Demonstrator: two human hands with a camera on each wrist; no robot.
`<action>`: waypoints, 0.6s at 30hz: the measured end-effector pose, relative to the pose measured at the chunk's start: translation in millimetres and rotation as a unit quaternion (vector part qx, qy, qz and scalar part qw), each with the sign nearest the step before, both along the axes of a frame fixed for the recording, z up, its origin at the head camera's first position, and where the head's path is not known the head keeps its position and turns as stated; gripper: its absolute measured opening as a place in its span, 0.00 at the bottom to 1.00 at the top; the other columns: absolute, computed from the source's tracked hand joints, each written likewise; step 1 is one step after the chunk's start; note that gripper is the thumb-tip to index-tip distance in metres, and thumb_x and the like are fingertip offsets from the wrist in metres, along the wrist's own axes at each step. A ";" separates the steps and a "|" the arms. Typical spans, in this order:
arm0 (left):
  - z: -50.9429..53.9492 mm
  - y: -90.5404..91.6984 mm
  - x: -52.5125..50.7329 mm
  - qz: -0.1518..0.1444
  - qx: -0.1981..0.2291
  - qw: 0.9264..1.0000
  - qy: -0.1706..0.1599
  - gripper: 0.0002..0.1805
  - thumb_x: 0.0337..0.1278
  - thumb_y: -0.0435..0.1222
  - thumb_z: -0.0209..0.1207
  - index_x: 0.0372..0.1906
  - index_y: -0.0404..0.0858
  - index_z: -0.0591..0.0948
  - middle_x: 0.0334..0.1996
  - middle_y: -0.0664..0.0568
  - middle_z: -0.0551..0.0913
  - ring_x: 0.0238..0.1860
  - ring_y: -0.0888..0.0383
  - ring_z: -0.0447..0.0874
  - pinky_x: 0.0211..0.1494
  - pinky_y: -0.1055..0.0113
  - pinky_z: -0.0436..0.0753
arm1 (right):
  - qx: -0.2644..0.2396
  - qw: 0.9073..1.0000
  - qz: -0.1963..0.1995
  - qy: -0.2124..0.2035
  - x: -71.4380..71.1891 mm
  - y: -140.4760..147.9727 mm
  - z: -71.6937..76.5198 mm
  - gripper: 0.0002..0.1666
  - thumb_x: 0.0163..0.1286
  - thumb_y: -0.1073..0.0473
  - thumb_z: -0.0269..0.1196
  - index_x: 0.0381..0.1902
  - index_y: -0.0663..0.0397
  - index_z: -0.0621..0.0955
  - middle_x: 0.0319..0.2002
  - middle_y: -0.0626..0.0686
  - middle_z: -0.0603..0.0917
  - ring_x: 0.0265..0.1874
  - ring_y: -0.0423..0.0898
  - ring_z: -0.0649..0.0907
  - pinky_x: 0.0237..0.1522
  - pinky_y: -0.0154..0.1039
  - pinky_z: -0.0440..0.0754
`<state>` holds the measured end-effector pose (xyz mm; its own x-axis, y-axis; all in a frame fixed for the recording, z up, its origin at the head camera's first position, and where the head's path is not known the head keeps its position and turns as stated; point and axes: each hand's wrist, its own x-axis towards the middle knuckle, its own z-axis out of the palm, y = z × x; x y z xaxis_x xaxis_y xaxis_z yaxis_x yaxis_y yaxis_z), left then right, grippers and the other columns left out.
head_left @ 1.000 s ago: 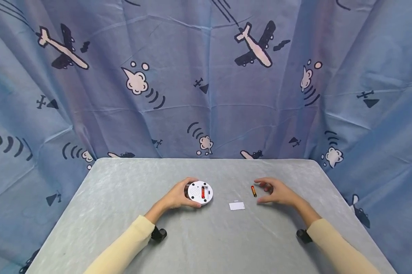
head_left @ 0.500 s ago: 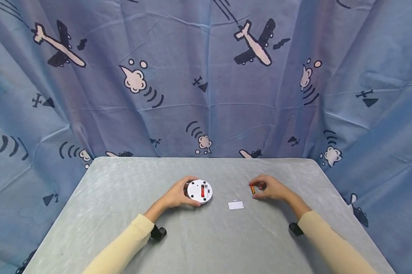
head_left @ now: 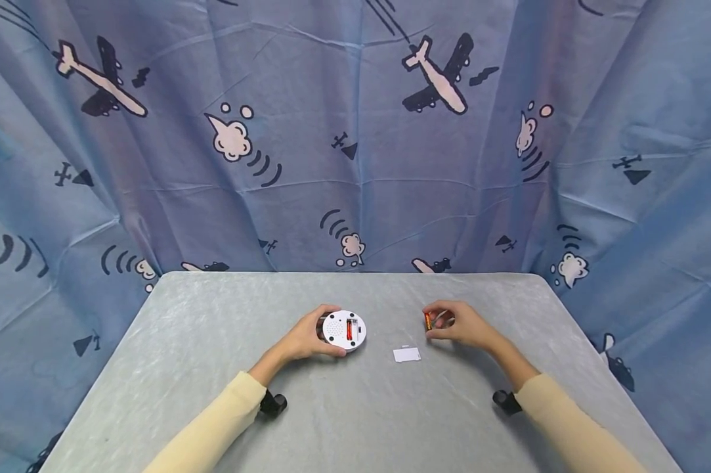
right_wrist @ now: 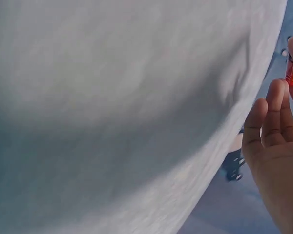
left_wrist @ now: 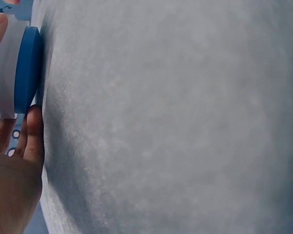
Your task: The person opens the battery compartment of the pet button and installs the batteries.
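Head view: we list one round white device (head_left: 337, 331) at the middle of the tabletop (head_left: 355, 407), perforated face up; the left hand (head_left: 304, 336) has its grip curled about the near side. Its bay is uncovered, one fitted battery (head_left: 349, 330) inside; were the device tipped, we judge that battery could fall out. One white cover (head_left: 406, 355) lies between the hands. The right hand (head_left: 463, 323) pinches one loose battery (head_left: 428, 321), its grip nearly closed; a slack pinch, we judge, could let it drop and roll.

Left wrist view: we note the device's pale, cloudy side and blue end (left_wrist: 28, 70), thumb and fingers on opposite sides.

Right wrist view: loose battery, slim, red-orange, darker at one end, between thumb and fingers; polarity marks too small for us to read.
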<state>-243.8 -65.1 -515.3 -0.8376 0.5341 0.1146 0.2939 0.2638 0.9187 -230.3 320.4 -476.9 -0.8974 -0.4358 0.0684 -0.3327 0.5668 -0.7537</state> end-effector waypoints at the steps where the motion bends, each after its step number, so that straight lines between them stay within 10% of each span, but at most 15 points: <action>1: 0.1 -0.3 0.2 -0.001 0.002 1.000 0.000 0.47 0.39 0.30 0.81 0.68 0.30 0.70 0.55 0.42 0.79 0.52 0.52 0.80 0.48 0.67 0.81 | -0.004 1.000 0.002 0.003 0.3 -4.4 1.0 0.29 0.57 0.63 0.78 0.55 0.69 0.82 0.39 0.55 0.84 0.36 0.51 0.83 0.35 0.39 0.81; 18: 2.6 -0.2 2.7 -0.001 -0.004 1.000 0.002 0.46 0.40 0.31 0.81 0.68 0.30 0.70 0.55 0.42 0.79 0.52 0.52 0.79 0.49 0.67 0.79 | -0.038 0.997 0.062 -0.011 -2.5 -85.4 3.2 0.28 0.61 0.63 0.76 0.56 0.70 0.81 0.40 0.56 0.83 0.36 0.47 0.83 0.39 0.42 0.84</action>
<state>-241.0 -65.3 -512.7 -0.8362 0.5368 0.1124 0.2973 0.2715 0.9154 -232.8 235.0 -473.7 -0.8386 -0.5379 0.0860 -0.3788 0.4625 -0.8016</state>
